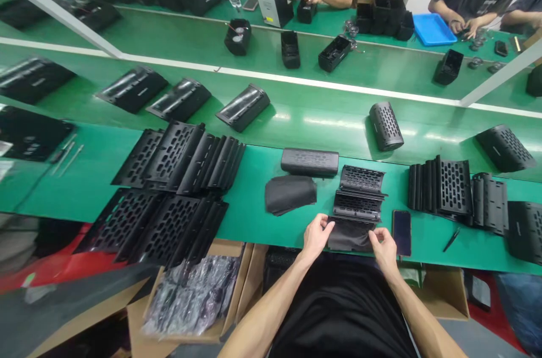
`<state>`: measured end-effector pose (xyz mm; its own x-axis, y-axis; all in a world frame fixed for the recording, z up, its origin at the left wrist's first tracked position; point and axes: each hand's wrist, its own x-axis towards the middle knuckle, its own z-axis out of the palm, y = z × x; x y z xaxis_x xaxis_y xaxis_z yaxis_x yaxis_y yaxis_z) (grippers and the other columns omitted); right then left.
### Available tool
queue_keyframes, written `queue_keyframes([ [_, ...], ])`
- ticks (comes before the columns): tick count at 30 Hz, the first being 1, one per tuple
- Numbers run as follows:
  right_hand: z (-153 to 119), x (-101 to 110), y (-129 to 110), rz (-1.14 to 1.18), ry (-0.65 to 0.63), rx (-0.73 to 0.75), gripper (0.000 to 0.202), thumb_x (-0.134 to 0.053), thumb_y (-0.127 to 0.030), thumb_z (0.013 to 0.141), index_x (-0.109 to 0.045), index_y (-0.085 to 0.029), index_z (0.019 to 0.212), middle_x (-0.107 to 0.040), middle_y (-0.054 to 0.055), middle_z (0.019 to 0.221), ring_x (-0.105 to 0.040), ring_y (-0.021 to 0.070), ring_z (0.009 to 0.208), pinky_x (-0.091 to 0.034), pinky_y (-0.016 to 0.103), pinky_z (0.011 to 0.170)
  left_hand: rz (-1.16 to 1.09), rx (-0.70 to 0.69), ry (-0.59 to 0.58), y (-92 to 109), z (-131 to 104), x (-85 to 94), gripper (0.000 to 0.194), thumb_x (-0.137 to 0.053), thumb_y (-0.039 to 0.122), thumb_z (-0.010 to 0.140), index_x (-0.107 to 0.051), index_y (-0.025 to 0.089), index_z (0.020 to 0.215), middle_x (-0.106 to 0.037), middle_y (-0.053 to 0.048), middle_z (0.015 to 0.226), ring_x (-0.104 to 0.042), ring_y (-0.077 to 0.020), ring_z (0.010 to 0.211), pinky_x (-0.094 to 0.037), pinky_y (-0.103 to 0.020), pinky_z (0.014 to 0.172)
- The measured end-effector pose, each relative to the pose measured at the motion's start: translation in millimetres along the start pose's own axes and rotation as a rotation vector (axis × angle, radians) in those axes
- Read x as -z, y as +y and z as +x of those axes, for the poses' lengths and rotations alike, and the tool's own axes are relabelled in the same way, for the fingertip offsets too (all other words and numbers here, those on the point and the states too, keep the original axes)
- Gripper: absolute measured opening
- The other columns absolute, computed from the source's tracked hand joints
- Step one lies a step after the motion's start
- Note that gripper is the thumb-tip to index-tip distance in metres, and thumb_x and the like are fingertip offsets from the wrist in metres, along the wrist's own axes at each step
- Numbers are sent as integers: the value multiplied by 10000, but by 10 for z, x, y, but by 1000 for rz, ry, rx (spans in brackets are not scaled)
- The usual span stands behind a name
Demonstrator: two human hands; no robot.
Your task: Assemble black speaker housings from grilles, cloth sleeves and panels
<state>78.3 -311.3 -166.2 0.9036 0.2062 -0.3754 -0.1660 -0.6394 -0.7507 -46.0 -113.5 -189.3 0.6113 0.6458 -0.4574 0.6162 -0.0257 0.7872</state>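
Note:
Between my two hands a black fabric sheet (350, 234) lies at the table's near edge. My left hand (317, 236) pinches its left upper corner, and my right hand (383, 245) grips its right side. Directly beyond it sit black perforated grille panels (359, 204), close to the fabric; another grille panel (362, 178) is behind them. A stack of black fabric sheets (290, 194) rests to the left. Behind that stack is a black speaker-like housing (310, 161) lying lengthwise. A smartphone (401, 232) lies just right of my right hand.
Stacked grille panels stand left (169, 160) and right (455, 186). A small black tool (451, 239) lies at right. Beyond runs a green conveyor belt (305, 112) carrying black housings. Below the table are a cardboard box (231, 290) with plastic-wrapped parts. Co-workers sit opposite.

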Motion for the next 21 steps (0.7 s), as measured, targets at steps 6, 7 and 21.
queue_keyframes([
  [6, -35, 155, -349, 188, -118, -32, 522, -760, -649, 674, -611, -250, 977, -618, -3, 701, -569, 214, 632, -471, 347, 618, -227, -41, -26, 163, -98, 307, 338, -597, 509, 884, -676, 185, 939, -600, 28, 691, -572, -150, 666, -443, -262, 660],
  [7, -31, 182, -421, 210, -158, -54, 536, -774, -640, 674, -624, -243, 1002, -605, -13, 679, -539, 198, 590, -439, 330, 574, -261, -47, -25, 208, -113, 356, 353, -604, 524, 879, -674, 181, 922, -613, 21, 707, -578, -152, 681, -452, -263, 672],
  [21, 78, 266, -996, 329, -339, -56, 594, -805, -756, 617, -557, -231, 736, -512, -43, 609, -399, 131, 561, -325, 271, 532, -549, -4, -6, 549, -162, 586, 442, -729, 592, 788, -679, 169, 906, -641, 6, 751, -550, -127, 652, -439, -230, 606],
])
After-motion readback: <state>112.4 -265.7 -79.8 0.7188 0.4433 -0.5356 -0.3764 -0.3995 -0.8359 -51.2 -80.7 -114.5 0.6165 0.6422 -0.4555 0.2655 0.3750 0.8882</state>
